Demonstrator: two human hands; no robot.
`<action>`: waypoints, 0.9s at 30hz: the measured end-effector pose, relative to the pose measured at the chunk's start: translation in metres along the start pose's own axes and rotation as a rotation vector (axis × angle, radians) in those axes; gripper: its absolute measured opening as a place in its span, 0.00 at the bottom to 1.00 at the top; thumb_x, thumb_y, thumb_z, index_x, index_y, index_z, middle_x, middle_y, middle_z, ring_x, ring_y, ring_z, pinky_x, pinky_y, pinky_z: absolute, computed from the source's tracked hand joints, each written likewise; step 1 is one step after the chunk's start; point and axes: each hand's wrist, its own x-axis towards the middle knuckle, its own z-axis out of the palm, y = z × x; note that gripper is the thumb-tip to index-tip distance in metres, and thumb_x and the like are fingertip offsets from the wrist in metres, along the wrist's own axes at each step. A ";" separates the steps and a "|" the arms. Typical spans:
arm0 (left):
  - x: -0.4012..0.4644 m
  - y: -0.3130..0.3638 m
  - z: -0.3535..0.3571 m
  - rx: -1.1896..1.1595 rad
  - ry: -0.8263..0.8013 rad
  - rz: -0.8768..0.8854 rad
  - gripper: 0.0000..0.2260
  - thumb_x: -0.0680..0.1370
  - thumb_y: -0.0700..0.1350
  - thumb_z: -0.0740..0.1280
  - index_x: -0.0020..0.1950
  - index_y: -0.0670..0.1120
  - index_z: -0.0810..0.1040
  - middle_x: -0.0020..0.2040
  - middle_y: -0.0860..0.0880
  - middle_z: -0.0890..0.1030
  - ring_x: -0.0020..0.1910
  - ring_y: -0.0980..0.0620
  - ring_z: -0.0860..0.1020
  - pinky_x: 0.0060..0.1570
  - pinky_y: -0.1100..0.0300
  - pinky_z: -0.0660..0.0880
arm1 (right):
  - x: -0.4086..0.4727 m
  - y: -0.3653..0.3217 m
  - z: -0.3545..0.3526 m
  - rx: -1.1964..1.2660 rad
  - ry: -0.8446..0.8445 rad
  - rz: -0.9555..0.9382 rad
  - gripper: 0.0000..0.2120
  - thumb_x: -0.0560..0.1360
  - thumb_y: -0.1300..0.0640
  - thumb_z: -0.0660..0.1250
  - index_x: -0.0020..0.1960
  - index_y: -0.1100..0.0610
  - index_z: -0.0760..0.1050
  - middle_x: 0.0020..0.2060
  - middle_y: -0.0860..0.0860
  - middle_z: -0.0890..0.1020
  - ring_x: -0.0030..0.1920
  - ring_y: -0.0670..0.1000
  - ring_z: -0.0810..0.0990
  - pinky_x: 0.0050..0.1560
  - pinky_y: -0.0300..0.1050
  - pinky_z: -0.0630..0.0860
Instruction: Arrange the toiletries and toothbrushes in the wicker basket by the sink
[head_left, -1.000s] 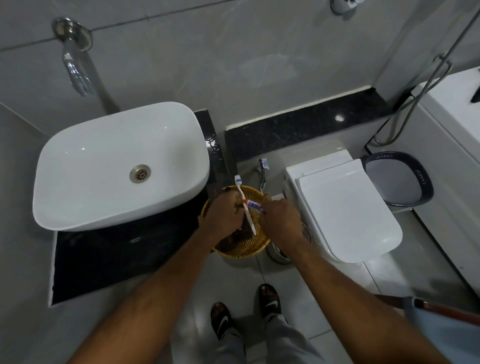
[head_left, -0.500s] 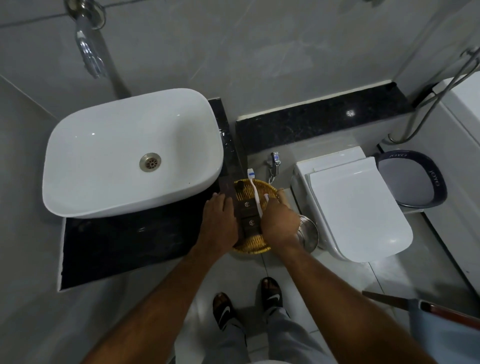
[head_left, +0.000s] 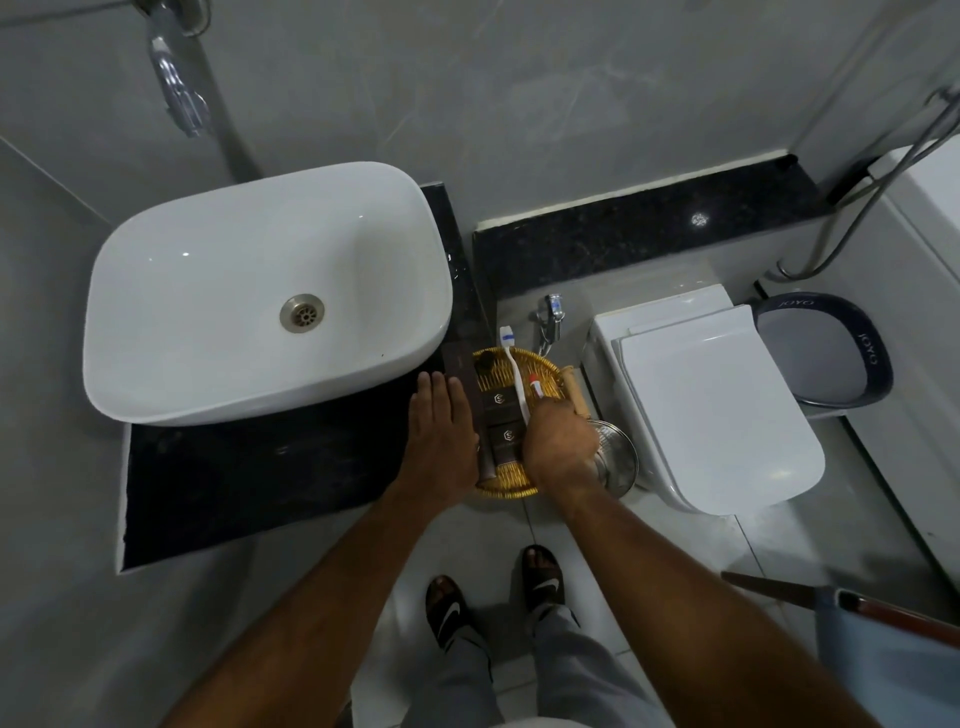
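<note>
The round wicker basket (head_left: 548, 370) stands at the right end of the black counter (head_left: 270, 467), beside the white sink (head_left: 234, 291). Two dark brown boxes (head_left: 501, 421) lie inside it. A white toothbrush (head_left: 514, 364) with a blue neck leans across them, its head past the far rim. A small red-and-white tube (head_left: 536, 387) lies next to it. My right hand (head_left: 563, 447) is curled over the basket's right side, on the lower end of the toothbrush. My left hand (head_left: 444, 421) lies flat, fingers together, against a long dark brown box (head_left: 470, 395) at the basket's left edge.
A closed white toilet (head_left: 711, 405) stands right of the basket, with a steel bin lid (head_left: 618, 457) between them and a chrome tap (head_left: 550, 317) behind. A dark basin (head_left: 826, 353) sits at far right. My sandalled feet (head_left: 493, 597) are on the tiled floor below.
The red-and-white tube, held together with the toothbrush a second ago, now lies in the basket. My left hand moved out of the basket and flattened against its left side. The view shifted a little.
</note>
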 end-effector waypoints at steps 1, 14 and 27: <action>0.000 0.000 0.001 0.009 0.005 0.007 0.39 0.76 0.52 0.63 0.77 0.35 0.47 0.78 0.30 0.52 0.78 0.32 0.48 0.75 0.39 0.48 | 0.000 0.000 0.000 -0.024 -0.002 -0.008 0.11 0.72 0.56 0.73 0.51 0.58 0.76 0.42 0.54 0.79 0.35 0.54 0.81 0.29 0.47 0.73; -0.001 -0.003 -0.001 0.020 -0.013 0.042 0.38 0.78 0.51 0.60 0.77 0.34 0.44 0.79 0.30 0.47 0.78 0.32 0.44 0.77 0.40 0.48 | 0.001 0.004 0.000 -0.038 0.024 -0.068 0.15 0.72 0.58 0.72 0.55 0.56 0.72 0.42 0.53 0.82 0.37 0.54 0.82 0.28 0.46 0.70; 0.000 -0.012 -0.057 0.077 0.157 0.199 0.32 0.80 0.49 0.57 0.78 0.34 0.48 0.79 0.31 0.52 0.79 0.33 0.48 0.76 0.39 0.52 | 0.010 0.006 -0.067 0.086 0.313 -0.267 0.03 0.73 0.60 0.70 0.45 0.57 0.76 0.36 0.53 0.81 0.29 0.50 0.76 0.28 0.42 0.74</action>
